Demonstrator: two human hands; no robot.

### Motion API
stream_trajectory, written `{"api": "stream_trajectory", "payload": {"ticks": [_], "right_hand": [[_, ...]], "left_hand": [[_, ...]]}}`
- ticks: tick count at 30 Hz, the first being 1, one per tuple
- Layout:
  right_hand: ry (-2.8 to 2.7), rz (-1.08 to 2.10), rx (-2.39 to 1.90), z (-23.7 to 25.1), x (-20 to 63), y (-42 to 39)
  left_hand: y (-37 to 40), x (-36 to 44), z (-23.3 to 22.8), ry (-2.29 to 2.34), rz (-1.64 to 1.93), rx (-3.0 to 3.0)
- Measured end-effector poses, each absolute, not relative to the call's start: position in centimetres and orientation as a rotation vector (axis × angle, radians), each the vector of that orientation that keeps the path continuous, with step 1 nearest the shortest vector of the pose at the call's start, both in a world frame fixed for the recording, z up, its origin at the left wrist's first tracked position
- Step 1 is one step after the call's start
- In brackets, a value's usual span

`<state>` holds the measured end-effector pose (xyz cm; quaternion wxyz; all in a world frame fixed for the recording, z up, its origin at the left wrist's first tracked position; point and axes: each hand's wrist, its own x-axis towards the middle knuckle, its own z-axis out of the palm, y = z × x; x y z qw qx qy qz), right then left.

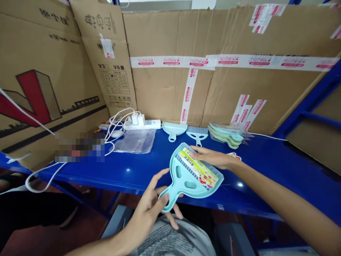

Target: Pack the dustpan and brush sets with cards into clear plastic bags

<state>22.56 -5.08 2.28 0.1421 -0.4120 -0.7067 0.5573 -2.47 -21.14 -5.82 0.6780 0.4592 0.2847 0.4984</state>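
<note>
A light-blue dustpan and brush set [183,183] is tilted above the front edge of the table, the brush nested in the pan with its bristles partly covered. My left hand [157,201] grips the handle end, thumb on top and fingers underneath. Across the bristles lies a yellow-green printed label card [199,167]. My right hand [210,156] is at the far edge of the set, its fingertips on the card's upper end; the rest of its grip is partly hidden. Behind, a light-blue dustpan [174,131] and a brush [197,134] lie apart on the table.
Bagged green and blue dustpan sets [226,135] are stacked at the back right, near a small printed card [234,155]. Clear plastic bags [135,141] lie by a white power strip [151,124] with cables. Cardboard walls [165,39] enclose the blue table [128,160].
</note>
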Motion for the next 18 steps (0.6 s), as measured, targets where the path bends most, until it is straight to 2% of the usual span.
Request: {"api": "stream_trajectory", "payload": {"ticks": [3, 6, 9, 11, 13, 15, 18], "right_hand": [[-1.808, 1.739, -1.113, 1.8, 21.9, -4.6], [-1.709, 1.624, -1.024, 2.3, 22.0, -3.7], [-1.590, 1.397, -1.026, 3.3, 23.4, -2.2], [-1.450, 1.259, -1.078, 3.8, 24.6, -1.4], [-1.291, 1.163, -1.132, 4.1, 25.3, -1.1], [-1.187, 1.106, -1.171, 4.2, 25.5, -1.3], [-1.175, 1.093, -1.207, 4.1, 25.0, -2.0]], "left_hand": [[-19.5, -3.3, -3.8, 0.665, 1.129, 1.079], [-15.5, -5.6, -1.2, 0.842, 1.077, 1.356], [-9.6, -9.2, 0.8, 1.428, 1.082, 1.913], [-6.1, -11.1, 1.3, 1.994, 0.748, 2.136], [-4.1, -11.9, 1.1, 2.230, 0.373, 2.170], [-4.1, -11.2, 0.4, 2.240, 0.198, 2.178], [-6.8, -8.3, -0.6, 2.153, 0.136, 2.308]]}}
